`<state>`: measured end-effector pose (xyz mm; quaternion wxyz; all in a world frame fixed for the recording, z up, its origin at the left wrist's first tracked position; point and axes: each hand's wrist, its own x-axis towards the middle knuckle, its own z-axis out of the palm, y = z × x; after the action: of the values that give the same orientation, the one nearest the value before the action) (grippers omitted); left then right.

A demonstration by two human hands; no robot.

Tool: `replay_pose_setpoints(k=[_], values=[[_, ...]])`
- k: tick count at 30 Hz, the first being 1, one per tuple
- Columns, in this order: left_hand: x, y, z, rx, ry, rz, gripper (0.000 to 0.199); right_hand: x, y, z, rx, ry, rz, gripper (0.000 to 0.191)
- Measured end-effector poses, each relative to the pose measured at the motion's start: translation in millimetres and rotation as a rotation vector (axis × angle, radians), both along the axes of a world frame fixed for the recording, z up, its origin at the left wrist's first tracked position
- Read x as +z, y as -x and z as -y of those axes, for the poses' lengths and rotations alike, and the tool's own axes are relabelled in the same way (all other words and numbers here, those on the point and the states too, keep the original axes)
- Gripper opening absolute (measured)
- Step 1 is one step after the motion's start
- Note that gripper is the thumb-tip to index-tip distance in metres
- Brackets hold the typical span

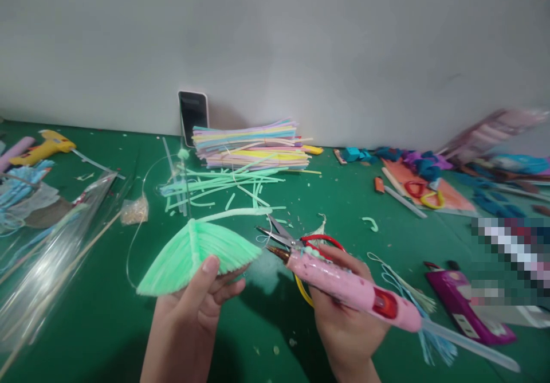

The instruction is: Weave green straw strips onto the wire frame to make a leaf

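Observation:
A mint-green fan-shaped piece of fuzzy stems [172, 262] is pinched in my left hand [200, 297], the thumb on its front and the fingers behind. My right hand [348, 314] is wrapped round a pink glue gun [335, 280] with a clear glue stick out of its back end. The gun's metal tip points left, close to the right corner of the green piece. Scissors with red and yellow handles [322, 238] lie just behind the gun, partly hidden by it and my right hand. A thin clear thread loops round the left of the green piece.
Loose green stems [232, 182] and a pastel stem bundle [253, 145] lie behind my hands, with a phone [194, 116] leaning on the wall. A yellow glue gun [47, 147] and plastic sleeves are left; a purple pouch [464, 303], tassels and coloured scraps are right.

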<state>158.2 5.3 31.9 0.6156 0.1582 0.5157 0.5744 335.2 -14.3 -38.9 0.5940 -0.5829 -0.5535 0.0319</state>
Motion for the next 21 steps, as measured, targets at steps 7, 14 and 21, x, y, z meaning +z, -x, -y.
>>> replay_pose_setpoints(k=[7, 14, 21], values=[[2.3, -1.9, -1.0, 0.037, 0.006, 0.043, 0.025, 0.1, -2.0, 2.2, 0.047, 0.015, -0.020, 0.032], [-4.0, 1.9, 1.6, -0.017, -0.027, 0.007, 0.031, 0.3, -1.9, -0.1, 0.002, -0.001, -0.005, 0.035], [-2.7, 0.0, -0.2, 0.012, 0.016, 0.048, 0.019, 5.9, 2.0, -3.7, -0.065, -0.025, -0.029, 0.032]])
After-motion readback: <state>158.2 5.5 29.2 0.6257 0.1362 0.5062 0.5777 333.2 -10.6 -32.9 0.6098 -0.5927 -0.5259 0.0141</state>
